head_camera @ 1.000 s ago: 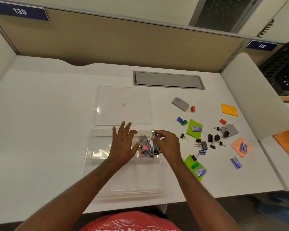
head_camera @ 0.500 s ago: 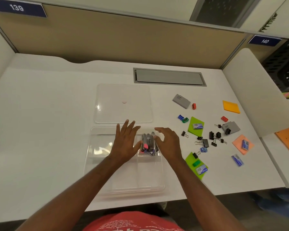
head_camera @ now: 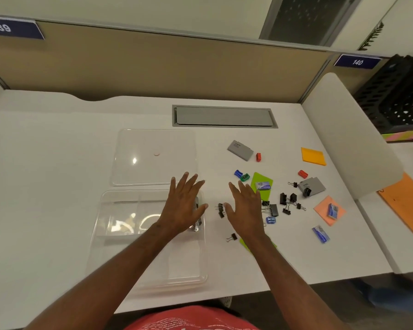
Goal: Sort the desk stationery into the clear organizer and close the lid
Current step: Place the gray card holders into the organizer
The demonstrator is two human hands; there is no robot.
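The clear organizer (head_camera: pixel 119 236) lies open on the white desk, its flat clear lid (head_camera: pixel 153 144) just behind it. My left hand (head_camera: pixel 184 206) hovers open over the organizer's upper right compartment, partly hiding metal items (head_camera: pixel 197 220) lying there. To the right of the organizer my right hand (head_camera: pixel 244 210) is open, fingers spread, above the desk. Black binder clips (head_camera: pixel 221 209) lie between my hands, with more (head_camera: pixel 287 200) farther right. Sharpeners (head_camera: pixel 241 175), staple boxes (head_camera: pixel 262 185) and sticky notes (head_camera: pixel 312 156) are scattered right of my right hand.
A grey cable hatch (head_camera: pixel 224 116) is set into the desk at the back. A white divider (head_camera: pixel 353 139) bounds the right side, with an orange folder (head_camera: pixel 405 206) and a black crate (head_camera: pixel 398 91) beyond it. A beige partition closes the back.
My right hand has let go of the metal items in the organizer and moved right, out over the desk. Both hands now have spread fingers. The view shifted right.
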